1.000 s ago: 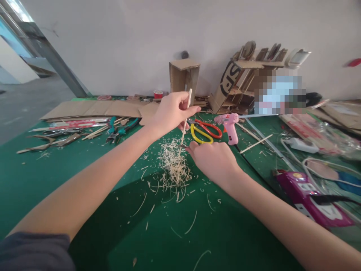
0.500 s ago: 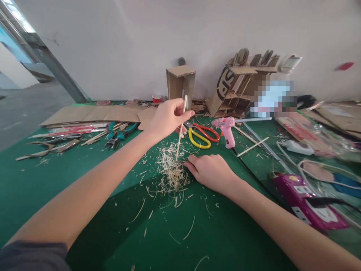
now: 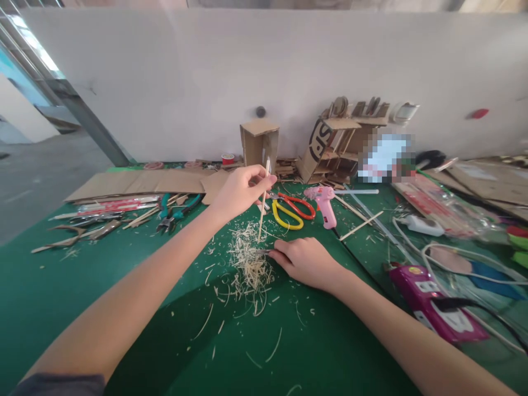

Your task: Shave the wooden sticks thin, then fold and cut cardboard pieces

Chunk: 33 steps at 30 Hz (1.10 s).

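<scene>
My left hand [image 3: 241,190] pinches a thin wooden stick [image 3: 263,204] and holds it nearly upright, its lower tip over a heap of pale wood shavings [image 3: 249,261] on the green mat [image 3: 124,297]. My right hand [image 3: 307,261] rests low on the mat just right of the heap, fingers curled round a small blade whose tip [image 3: 264,251] pokes out toward the shavings. Most of that tool is hidden inside the fist.
Beyond the hands lie yellow-and-red scissors [image 3: 291,209] and a pink glue gun [image 3: 325,199]. Teal pliers [image 3: 175,209], sticks and flat cardboard [image 3: 140,181] lie at the left. Cardboard models [image 3: 259,140] stand against the wall. A purple power strip [image 3: 433,302] and cables lie at the right.
The camera has tilted up, so everything sits lower in view. My right hand has slid down from the stick's tip to the mat beside the shavings. My left hand keeps the stick.
</scene>
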Motion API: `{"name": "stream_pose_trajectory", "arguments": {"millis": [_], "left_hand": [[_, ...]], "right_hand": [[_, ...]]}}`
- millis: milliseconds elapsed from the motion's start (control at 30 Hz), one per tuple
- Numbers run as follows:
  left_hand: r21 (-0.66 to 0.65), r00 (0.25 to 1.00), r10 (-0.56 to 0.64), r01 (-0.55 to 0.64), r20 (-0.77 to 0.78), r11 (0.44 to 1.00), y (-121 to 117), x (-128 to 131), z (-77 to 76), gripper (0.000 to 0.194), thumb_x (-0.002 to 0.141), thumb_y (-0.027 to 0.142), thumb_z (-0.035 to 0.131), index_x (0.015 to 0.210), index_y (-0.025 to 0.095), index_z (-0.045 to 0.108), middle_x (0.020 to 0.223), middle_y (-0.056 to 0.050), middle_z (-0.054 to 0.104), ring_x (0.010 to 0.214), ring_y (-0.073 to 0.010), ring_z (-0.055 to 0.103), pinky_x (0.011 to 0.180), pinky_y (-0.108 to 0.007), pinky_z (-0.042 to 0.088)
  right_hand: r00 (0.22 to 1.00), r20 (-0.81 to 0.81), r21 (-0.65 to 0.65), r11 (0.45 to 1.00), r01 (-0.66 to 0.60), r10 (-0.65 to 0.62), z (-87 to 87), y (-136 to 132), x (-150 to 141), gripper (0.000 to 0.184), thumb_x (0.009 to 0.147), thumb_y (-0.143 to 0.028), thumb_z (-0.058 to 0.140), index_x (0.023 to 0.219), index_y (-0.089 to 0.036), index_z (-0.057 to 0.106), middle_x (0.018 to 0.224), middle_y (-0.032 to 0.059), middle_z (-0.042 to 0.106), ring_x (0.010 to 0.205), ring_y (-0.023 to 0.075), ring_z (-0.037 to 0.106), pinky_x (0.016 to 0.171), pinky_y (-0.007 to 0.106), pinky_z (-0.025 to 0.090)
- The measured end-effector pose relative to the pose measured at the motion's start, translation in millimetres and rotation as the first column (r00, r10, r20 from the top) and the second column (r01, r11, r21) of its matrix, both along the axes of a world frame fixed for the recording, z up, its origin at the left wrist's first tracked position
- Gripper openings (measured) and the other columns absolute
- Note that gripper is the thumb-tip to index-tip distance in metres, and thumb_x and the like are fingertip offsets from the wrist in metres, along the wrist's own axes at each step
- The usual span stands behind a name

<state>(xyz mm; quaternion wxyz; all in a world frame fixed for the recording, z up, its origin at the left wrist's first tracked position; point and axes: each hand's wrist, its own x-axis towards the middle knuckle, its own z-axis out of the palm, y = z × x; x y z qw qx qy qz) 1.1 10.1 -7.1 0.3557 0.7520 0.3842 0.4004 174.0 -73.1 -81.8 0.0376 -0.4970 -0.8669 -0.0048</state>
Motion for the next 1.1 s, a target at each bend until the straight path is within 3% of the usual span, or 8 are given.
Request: {"name": "stream_pose_trajectory", "arguments": {"millis": [300,500,667,767,900,1100], "left_hand": [[0.137,0.998,0.038,-0.032,-0.043,0.99,-8,-12,14.0,0.016,0.087,0.035,0.053,0.096,0.021,0.05,0.078,-0.002,0.065,0.072,-0.0139,0.066,0.063,-0.024,0.055],[0.222,0.999,0.018,-0.009,-0.037,0.975,-11,-11,15.8,0.032,0.087,0.026,0.053,0.117,0.026,0.043,0.078,0.001,0.066,0.075,-0.0152,0.069,0.063,-0.024,0.055],[0.23,0.996,-0.041,0.06,-0.084,0.971,-15,-9,14.1,0.023,0.088,0.026,0.051,0.11,0.025,0.047,0.078,0.0,0.068,0.072,-0.0147,0.069,0.054,-0.02,0.053],[0.284,0.998,-0.016,0.032,-0.057,0.958,-15,-8,11.1,0.019,0.088,0.027,0.051,0.107,0.024,0.051,0.081,0.0,0.068,0.069,-0.0126,0.069,0.056,-0.019,0.054],[0.385,0.997,0.082,-0.079,0.01,0.92,-11,-7,7.1,0.012,0.087,0.028,0.056,0.098,0.022,0.056,0.084,0.0,0.065,0.064,-0.0096,0.067,0.059,-0.02,0.054],[0.367,0.999,0.048,-0.051,0.017,0.929,-10,-6,5.7,0.013,0.087,0.025,0.055,0.1,0.022,0.055,0.081,0.001,0.064,0.062,-0.0095,0.067,0.058,-0.02,0.054]], "right_hand": [[0.998,-0.049,0.061,0.998,-0.031,0.034,-7.1,1,2,0.041,0.098,-0.044,0.027,0.079,-0.021,0.054,0.064,-0.001,0.061,0.052,0.0099,0.047,0.052,0.028,0.015],[0.995,-0.032,0.161,0.983,-0.086,0.092,-2.4,-1,5,0.042,0.098,-0.043,0.027,0.078,-0.02,0.055,0.066,-0.0007,0.063,0.052,0.0099,0.049,0.051,0.03,0.014],[0.998,-0.033,0.376,0.924,0.069,-0.061,6.3,4,9,0.043,0.097,-0.042,0.029,0.078,-0.018,0.06,0.06,0.0011,0.063,0.048,0.0109,0.05,0.05,0.03,0.012],[0.991,-0.032,0.461,0.878,0.129,-0.129,8.8,8,13,0.044,0.097,-0.041,0.029,0.077,-0.018,0.061,0.059,0.002,0.063,0.048,0.0111,0.051,0.05,0.029,0.012],[0.988,-0.002,0.51,0.85,0.132,-0.153,15.4,11,11,0.046,0.098,-0.041,0.027,0.077,-0.019,0.062,0.063,0.0025,0.065,0.05,0.0115,0.052,0.049,0.029,0.012],[0.979,0.068,0.523,0.842,0.131,-0.195,35.6,20,1,0.048,0.099,-0.042,0.022,0.087,-0.019,0.063,0.067,0.0051,0.067,0.051,0.0128,0.055,0.051,0.03,0.012]]}}
